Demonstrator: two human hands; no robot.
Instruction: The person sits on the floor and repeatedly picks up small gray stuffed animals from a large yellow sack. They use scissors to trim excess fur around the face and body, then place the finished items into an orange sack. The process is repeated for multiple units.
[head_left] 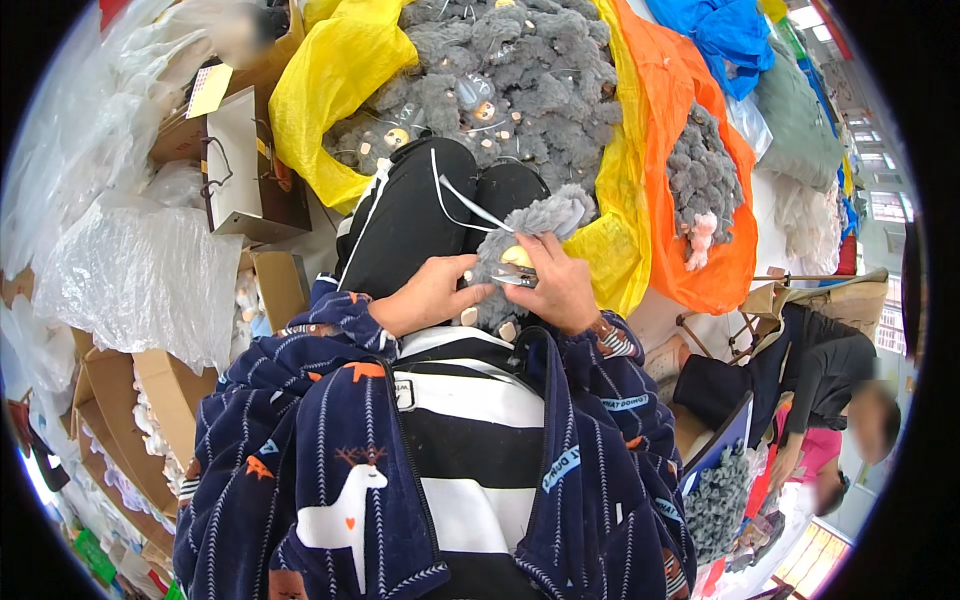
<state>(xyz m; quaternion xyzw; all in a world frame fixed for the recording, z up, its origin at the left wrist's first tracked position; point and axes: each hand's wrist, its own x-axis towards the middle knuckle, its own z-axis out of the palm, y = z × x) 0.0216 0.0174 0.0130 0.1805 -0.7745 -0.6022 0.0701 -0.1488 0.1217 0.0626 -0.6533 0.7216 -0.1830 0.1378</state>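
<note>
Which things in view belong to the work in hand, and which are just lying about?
In use:
- grey plush toy, held in the left hand
- small metal tool in the right hand
- probably the yellow bag of similar toys

Apparently lying about:
- blue bag
- clear plastic
- cardboard box, lower left

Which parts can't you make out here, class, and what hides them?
In the head view:
Metal tool: one end, inside the right hand.
Grey plush toy: part of its front, covered by the right hand.
Yellow bag: far rim, cut off by the top edge.
Piled plush toys: lower ones, buried under others.
</note>
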